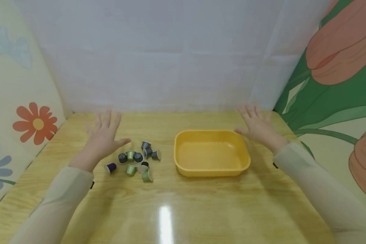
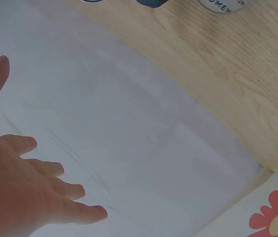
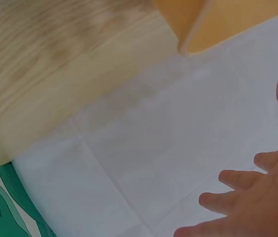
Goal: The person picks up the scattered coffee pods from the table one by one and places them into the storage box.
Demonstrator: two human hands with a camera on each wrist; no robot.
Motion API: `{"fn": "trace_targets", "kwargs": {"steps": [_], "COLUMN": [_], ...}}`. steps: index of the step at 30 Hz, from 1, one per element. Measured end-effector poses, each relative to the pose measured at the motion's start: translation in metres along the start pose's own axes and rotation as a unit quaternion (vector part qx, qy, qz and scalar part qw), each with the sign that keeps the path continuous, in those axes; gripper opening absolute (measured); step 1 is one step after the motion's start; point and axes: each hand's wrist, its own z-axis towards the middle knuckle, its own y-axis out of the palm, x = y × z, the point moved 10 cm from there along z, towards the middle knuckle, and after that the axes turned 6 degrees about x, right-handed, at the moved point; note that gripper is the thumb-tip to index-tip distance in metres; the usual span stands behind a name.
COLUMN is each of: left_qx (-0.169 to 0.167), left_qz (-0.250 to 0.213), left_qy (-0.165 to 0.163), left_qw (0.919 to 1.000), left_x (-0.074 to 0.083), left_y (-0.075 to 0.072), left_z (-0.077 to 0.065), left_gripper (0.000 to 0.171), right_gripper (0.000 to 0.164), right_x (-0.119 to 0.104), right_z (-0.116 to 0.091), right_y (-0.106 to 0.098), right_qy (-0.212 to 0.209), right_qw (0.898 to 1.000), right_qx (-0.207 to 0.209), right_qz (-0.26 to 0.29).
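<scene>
My left hand (image 1: 102,140) is raised at the left with fingers spread and nothing in it. Just right of it a loose group of several coffee capsules lies on the table, among them a green capsule (image 1: 130,170), a purple capsule (image 1: 111,168) and a dark capsule (image 1: 156,155). A yellow plastic basin (image 1: 211,172) stands right of the capsules with nothing inside. My right hand (image 1: 257,127) is held up by the basin's right end, fingers spread, its thumb overlapping the rim in the head view. Both wrist views show the left palm (image 2: 15,192) and right palm (image 3: 262,202) bare.
The wooden table (image 1: 134,210) ends at a white cloth backdrop (image 1: 158,67). Flower-printed panels stand at both sides, with a red flower (image 1: 38,124) at left and a large tulip (image 1: 341,47) at right. A light reflection shows near the table's front.
</scene>
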Motion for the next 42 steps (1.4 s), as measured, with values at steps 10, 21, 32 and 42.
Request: {"fn": "trace_targets", "kwargs": {"steps": [10,21,32,42], "left_qx": [-0.017,-0.027,-0.046,-0.062], "left_qz": [-0.023,-0.052,-0.094,-0.092], "left_qy": [0.007,0.015,0.006,-0.031], "left_qw": [0.9996,0.9982,0.9945,0.9934], "left_x": [-0.015,-0.029,-0.042,-0.056], "left_y": [0.009,0.021,0.036,0.051], "left_z": [-0.021,-0.041,-0.055,-0.065], "left_gripper": [0.098,0.095,0.083,0.076], "right_gripper": [0.076,0.058,0.063,0.063], "right_x": [0.017,0.040,0.052,0.056], "right_z": [-0.009,-0.031,-0.045,-0.049], "right_y": [0.015,0.041,0.079,0.085], "right_qy": [0.022,0.130,0.219,0.240], "right_qw": [0.992,0.951,0.867,0.842], "right_qx": [0.024,0.028,-0.045,-0.053], "right_qz": [0.121,0.279,0.446,0.480]}}
